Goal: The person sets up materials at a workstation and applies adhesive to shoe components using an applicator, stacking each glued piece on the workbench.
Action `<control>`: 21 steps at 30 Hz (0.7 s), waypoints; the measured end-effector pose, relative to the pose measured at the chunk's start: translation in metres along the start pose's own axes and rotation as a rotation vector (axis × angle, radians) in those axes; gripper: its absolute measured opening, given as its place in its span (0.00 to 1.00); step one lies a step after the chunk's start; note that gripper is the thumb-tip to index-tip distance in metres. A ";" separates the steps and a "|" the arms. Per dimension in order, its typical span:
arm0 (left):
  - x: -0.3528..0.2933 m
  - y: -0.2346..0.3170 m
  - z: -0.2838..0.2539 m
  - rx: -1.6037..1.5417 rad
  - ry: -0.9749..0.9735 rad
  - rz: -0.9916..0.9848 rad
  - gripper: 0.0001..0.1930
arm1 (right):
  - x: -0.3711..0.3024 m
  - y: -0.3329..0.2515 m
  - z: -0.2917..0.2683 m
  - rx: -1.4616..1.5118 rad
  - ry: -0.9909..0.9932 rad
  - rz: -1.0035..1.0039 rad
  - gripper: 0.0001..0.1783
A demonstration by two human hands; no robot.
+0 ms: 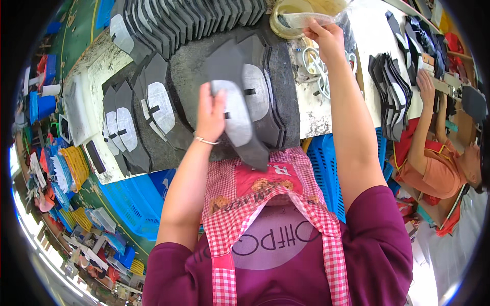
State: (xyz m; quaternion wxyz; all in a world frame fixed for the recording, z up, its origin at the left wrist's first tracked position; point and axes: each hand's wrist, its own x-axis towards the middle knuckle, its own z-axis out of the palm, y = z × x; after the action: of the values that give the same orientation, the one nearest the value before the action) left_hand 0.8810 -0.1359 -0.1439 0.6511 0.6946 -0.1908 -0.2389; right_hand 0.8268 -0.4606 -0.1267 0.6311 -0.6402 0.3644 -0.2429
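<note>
My left hand (210, 115) is closed on the edge of a dark grey cut piece (237, 109), which has a light grey patch and a small black tab. The held piece is slightly blurred and stands over a stack of like pieces (258, 84) on a dark work board (186, 71). At the far right of the board, my right hand (326, 38) is at the rim of a yellowish tub (280, 28). Its fingers are pinched together beside a pale translucent strip (311, 20); what exactly they grip cannot be made out.
A long row of dark pieces (178, 23) lines the board's back, with smaller groups (161, 102) at left. White cord (314, 66) lies near the tub. Blue crates (130, 204) stand below the table edge. Another person (434, 163) works at right beside more pieces (390, 97).
</note>
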 end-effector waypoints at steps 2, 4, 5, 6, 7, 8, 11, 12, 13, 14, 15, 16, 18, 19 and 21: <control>0.011 0.010 0.031 0.343 -0.013 0.132 0.14 | -0.010 0.006 -0.006 0.303 0.028 0.110 0.11; 0.029 -0.005 0.042 0.518 -0.005 0.017 0.14 | -0.033 0.010 -0.007 0.333 -0.023 0.118 0.10; 0.033 -0.013 0.044 0.691 0.005 -0.101 0.14 | -0.051 0.010 -0.002 0.242 -0.115 0.146 0.09; 0.035 -0.010 0.048 0.690 0.001 -0.102 0.14 | -0.066 0.012 0.000 0.149 -0.193 0.175 0.09; 0.037 -0.004 0.052 0.779 -0.011 -0.166 0.14 | -0.080 0.020 0.005 0.034 -0.305 0.162 0.09; 0.037 -0.002 0.056 0.869 -0.020 -0.231 0.14 | -0.091 0.028 0.014 -0.080 -0.418 0.150 0.08; 0.038 -0.005 0.057 0.904 -0.029 -0.266 0.14 | -0.086 0.033 0.046 -0.342 -0.187 -0.234 0.07; 0.038 -0.005 0.059 0.908 -0.035 -0.266 0.14 | -0.074 0.033 0.053 -0.466 -0.039 -0.560 0.05; 0.039 -0.004 0.059 0.906 -0.042 -0.266 0.14 | -0.062 0.030 0.061 -0.422 0.029 -0.695 0.05; 0.040 -0.005 0.059 0.903 -0.050 -0.266 0.14 | -0.062 0.028 0.058 -0.422 0.034 -0.691 0.05; 0.040 -0.006 0.057 0.905 -0.047 -0.273 0.14 | -0.063 0.022 0.054 -0.459 -0.054 -0.613 0.06; 0.038 -0.008 0.055 0.904 -0.038 -0.254 0.14 | -0.066 0.017 0.049 -0.495 -0.148 -0.535 0.06; 0.037 -0.012 0.053 0.896 -0.028 -0.243 0.14 | -0.097 0.017 0.024 -0.450 -0.509 -0.373 0.07; 0.038 -0.013 0.053 0.907 -0.018 -0.209 0.14 | -0.119 0.024 0.011 -0.429 -0.602 -0.258 0.08; 0.031 -0.016 0.054 0.916 -0.011 -0.195 0.13 | -0.163 0.028 -0.014 -0.402 -0.801 -0.384 0.10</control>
State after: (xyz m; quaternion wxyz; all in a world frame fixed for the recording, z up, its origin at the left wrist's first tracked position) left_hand 0.8746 -0.1964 -0.1645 0.2509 0.9239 -0.2141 -0.1939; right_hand 0.7110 -0.3410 -0.1291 0.5295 -0.8482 0.0078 -0.0146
